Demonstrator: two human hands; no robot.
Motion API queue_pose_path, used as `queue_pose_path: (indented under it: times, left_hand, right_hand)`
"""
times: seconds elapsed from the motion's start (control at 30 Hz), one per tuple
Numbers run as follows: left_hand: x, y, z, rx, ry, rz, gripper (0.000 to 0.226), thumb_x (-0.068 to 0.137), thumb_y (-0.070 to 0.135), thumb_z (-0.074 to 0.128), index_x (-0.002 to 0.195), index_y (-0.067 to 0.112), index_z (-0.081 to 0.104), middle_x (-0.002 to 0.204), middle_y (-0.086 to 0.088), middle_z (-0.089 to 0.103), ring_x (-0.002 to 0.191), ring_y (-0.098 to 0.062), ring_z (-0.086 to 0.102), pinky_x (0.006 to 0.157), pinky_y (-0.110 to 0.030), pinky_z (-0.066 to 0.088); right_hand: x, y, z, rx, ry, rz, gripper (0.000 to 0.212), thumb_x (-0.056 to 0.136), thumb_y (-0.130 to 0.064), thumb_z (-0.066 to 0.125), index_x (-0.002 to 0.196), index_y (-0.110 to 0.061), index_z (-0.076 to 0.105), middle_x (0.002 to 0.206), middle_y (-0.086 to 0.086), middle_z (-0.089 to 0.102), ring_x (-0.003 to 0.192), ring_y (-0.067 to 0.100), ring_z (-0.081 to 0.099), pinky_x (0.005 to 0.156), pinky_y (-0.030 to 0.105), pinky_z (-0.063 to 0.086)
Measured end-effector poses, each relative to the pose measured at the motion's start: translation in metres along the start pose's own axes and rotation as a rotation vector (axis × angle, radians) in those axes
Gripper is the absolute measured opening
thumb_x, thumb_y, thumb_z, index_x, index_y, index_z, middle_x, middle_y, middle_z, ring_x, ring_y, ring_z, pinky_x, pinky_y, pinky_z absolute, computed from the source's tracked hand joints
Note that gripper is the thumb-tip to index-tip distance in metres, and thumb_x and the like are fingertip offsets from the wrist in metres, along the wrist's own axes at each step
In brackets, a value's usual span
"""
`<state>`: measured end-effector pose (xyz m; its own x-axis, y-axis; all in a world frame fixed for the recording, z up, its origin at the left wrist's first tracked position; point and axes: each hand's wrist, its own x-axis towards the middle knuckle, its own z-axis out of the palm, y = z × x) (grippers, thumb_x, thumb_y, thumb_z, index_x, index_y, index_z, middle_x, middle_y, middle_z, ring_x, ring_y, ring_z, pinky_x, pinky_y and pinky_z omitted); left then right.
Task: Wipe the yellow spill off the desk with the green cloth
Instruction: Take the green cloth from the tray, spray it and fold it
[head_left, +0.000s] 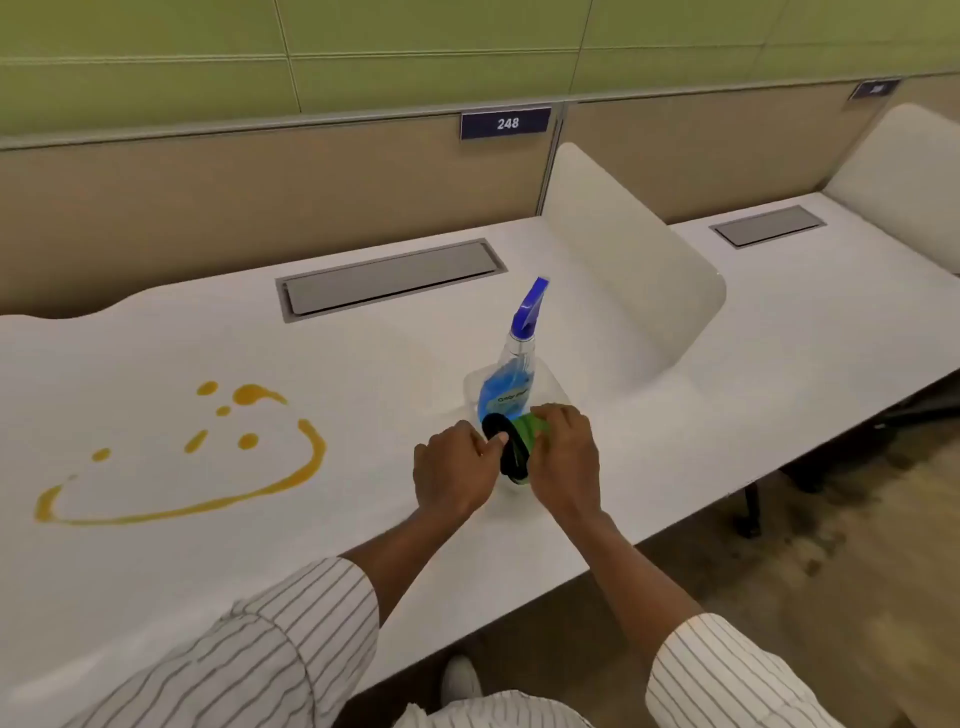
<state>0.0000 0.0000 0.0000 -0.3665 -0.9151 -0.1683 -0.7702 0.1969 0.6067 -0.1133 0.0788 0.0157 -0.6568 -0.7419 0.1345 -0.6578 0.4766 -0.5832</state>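
Note:
A yellow spill (228, 488) lies on the white desk (363, 395) at the left: a long curved streak with several drops above it. A rolled green cloth (527, 434) with a black band sits at the desk's middle right, just in front of a spray bottle (511, 384). My left hand (454, 467) pinches the cloth's black left end. My right hand (563, 454) grips the green part from the right and above. Both hands hide much of the cloth.
The spray bottle holds blue liquid, has a blue trigger head and stands upright behind the cloth. A white divider panel (623, 270) rises to the right. A grey cable hatch (389, 278) is set in the desk near the back wall. The desk's front edge runs below my forearms.

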Motion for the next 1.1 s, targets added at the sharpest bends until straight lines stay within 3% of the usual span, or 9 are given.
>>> queue_pose_path:
  times: [0.17, 0.27, 0.37, 0.53, 0.73, 0.87, 0.97, 1.1]
  left_hand:
    - [0.002, 0.017, 0.016, 0.091, -0.032, -0.033, 0.061, 0.095, 0.075, 0.063, 0.116, 0.018, 0.064, 0.105, 0.001, 0.077, 0.088, -0.020, 0.070, 0.074, -0.033, 0.051]
    - [0.005, 0.022, 0.023, 0.174, -0.081, -0.020, 0.063, 0.097, 0.071, 0.065, 0.129, 0.017, 0.059, 0.116, 0.000, 0.076, 0.103, -0.024, 0.075, 0.081, -0.034, 0.056]
    - [0.007, 0.030, 0.028, 0.192, -0.089, -0.020, 0.051, 0.101, 0.063, 0.063, 0.128, 0.020, 0.059, 0.112, 0.001, 0.075, 0.101, -0.022, 0.075, 0.082, -0.035, 0.059]
    - [0.008, 0.039, 0.033, 0.195, -0.087, -0.040, 0.044, 0.100, 0.060, 0.067, 0.120, 0.022, 0.057, 0.095, 0.007, 0.062, 0.083, -0.016, 0.061, 0.071, -0.031, 0.047]
    - [0.015, 0.038, 0.030, 0.182, -0.100, -0.039, 0.030, 0.097, 0.045, 0.073, 0.109, 0.023, 0.057, 0.092, 0.006, 0.062, 0.081, -0.016, 0.060, 0.069, -0.030, 0.047]
    - [0.016, 0.041, 0.025, 0.005, -0.060, -0.148, 0.028, 0.096, 0.043, 0.075, 0.109, 0.019, 0.069, 0.089, 0.005, 0.066, 0.082, -0.015, 0.064, 0.067, -0.028, 0.046]
    - [0.017, 0.043, 0.013, -0.208, -0.027, -0.207, 0.022, 0.089, 0.038, 0.079, 0.088, 0.017, 0.073, 0.081, -0.001, 0.073, 0.079, -0.020, 0.071, 0.067, -0.033, 0.054]
    - [0.018, 0.048, -0.013, -0.485, 0.025, -0.223, 0.027, 0.085, 0.030, 0.080, 0.066, 0.019, 0.065, 0.069, 0.004, 0.068, 0.071, -0.018, 0.067, 0.068, -0.035, 0.056]
  right_hand:
    - [0.026, 0.018, -0.005, -0.171, -0.107, 0.043, 0.044, 0.095, -0.019, 0.069, 0.137, -0.009, 0.063, 0.137, 0.011, 0.067, 0.122, 0.030, 0.064, 0.100, 0.041, 0.056]
    - [0.036, 0.020, -0.001, -0.256, -0.194, 0.075, 0.054, 0.086, -0.025, 0.081, 0.135, -0.012, 0.063, 0.131, 0.010, 0.069, 0.117, 0.029, 0.066, 0.095, 0.041, 0.058]
    - [0.043, 0.023, 0.004, -0.331, -0.241, 0.116, 0.048, 0.087, -0.027, 0.079, 0.130, -0.015, 0.061, 0.121, 0.009, 0.070, 0.109, 0.028, 0.069, 0.088, 0.038, 0.058]
    - [0.050, 0.028, 0.012, -0.424, -0.273, 0.098, 0.036, 0.093, -0.025, 0.070, 0.123, -0.012, 0.056, 0.115, 0.011, 0.068, 0.107, 0.029, 0.065, 0.081, 0.037, 0.056]
    - [0.059, 0.034, 0.018, -0.489, -0.258, 0.026, 0.029, 0.096, -0.026, 0.068, 0.119, -0.013, 0.056, 0.115, 0.010, 0.066, 0.105, 0.026, 0.063, 0.081, 0.035, 0.056]
    - [0.064, 0.038, 0.014, -0.453, -0.182, 0.013, 0.019, 0.093, -0.018, 0.068, 0.109, -0.014, 0.059, 0.101, 0.007, 0.066, 0.092, 0.025, 0.061, 0.070, 0.036, 0.054]
    - [0.069, 0.037, 0.003, -0.382, -0.090, 0.019, 0.025, 0.089, -0.010, 0.067, 0.113, -0.017, 0.065, 0.099, 0.007, 0.068, 0.090, 0.026, 0.063, 0.064, 0.034, 0.048]
    - [0.074, 0.025, -0.023, -0.275, -0.014, 0.095, 0.039, 0.082, -0.008, 0.064, 0.117, -0.024, 0.071, 0.102, 0.003, 0.074, 0.090, 0.029, 0.069, 0.077, 0.037, 0.053]
